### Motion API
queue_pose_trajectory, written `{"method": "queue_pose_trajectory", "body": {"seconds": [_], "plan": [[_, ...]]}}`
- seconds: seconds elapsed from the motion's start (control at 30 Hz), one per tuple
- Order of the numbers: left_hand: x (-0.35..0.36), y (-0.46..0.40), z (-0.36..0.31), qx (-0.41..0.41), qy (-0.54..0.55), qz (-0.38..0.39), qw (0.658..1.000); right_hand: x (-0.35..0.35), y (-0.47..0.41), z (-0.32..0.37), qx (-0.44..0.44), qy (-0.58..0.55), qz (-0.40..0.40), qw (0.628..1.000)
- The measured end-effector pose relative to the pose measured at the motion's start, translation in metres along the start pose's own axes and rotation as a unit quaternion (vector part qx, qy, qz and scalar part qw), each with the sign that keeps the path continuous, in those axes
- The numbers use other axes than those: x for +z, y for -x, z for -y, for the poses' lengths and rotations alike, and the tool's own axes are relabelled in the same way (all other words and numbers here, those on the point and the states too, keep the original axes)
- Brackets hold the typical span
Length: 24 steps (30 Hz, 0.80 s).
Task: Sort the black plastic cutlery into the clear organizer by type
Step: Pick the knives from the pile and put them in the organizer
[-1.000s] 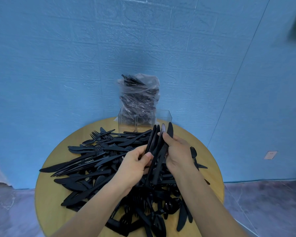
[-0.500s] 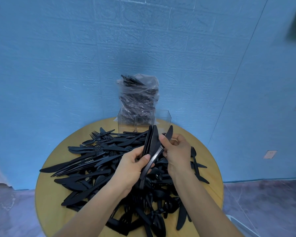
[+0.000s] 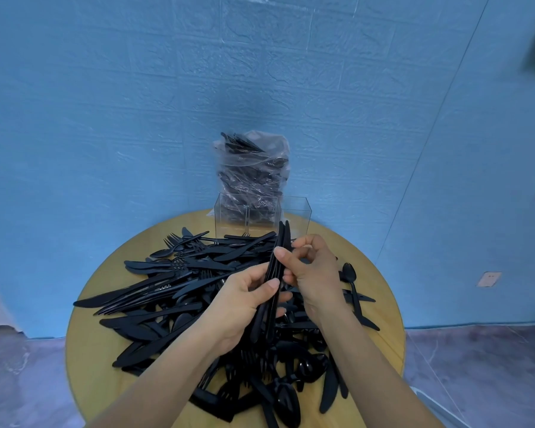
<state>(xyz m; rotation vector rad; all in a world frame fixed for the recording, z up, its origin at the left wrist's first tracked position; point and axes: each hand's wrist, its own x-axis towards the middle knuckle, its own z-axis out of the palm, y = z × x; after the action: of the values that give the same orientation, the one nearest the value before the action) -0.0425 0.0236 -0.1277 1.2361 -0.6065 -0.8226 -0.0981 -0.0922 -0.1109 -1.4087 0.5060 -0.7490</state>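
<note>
**Knife bundle upright in both hands**

Head view: the left hand point(image 3: 241, 307) grips a bundle of knives point(image 3: 274, 279) low down, its long axis nearly upright, tips pointing up and away toward the clear organizer point(image 3: 294, 217). The right hand point(image 3: 312, 273) pinches the bundle's upper part with thumb and curled fingers (the exact count of pieces is hard to tell). Below lies the cutlery pile point(image 3: 173, 285) covering the round table point(image 3: 84, 359). A plastic bag point(image 3: 254, 168) of cutlery stands behind the organizer, against the blue wall point(image 3: 105, 103)
</note>
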Motion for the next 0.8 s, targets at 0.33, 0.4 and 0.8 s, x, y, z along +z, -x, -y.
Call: {"method": "queue_pose_trajectory", "body": {"seconds": [0.33,0.4,0.8], "plan": [[-0.015,-0.019,-0.01,0.066,-0.09,-0.074,0.991,0.013,-0.027,0.028,0.021,0.114,0.104,0.988],[-0.02,-0.029,-0.018,0.089,-0.118,-0.074,0.986,0.021,-0.041,0.04,-0.015,0.18,0.103,0.978],[-0.063,-0.133,-0.056,0.226,-0.287,-0.068,0.928,0.065,-0.149,0.05,-0.125,0.289,0.013,0.949]]}}
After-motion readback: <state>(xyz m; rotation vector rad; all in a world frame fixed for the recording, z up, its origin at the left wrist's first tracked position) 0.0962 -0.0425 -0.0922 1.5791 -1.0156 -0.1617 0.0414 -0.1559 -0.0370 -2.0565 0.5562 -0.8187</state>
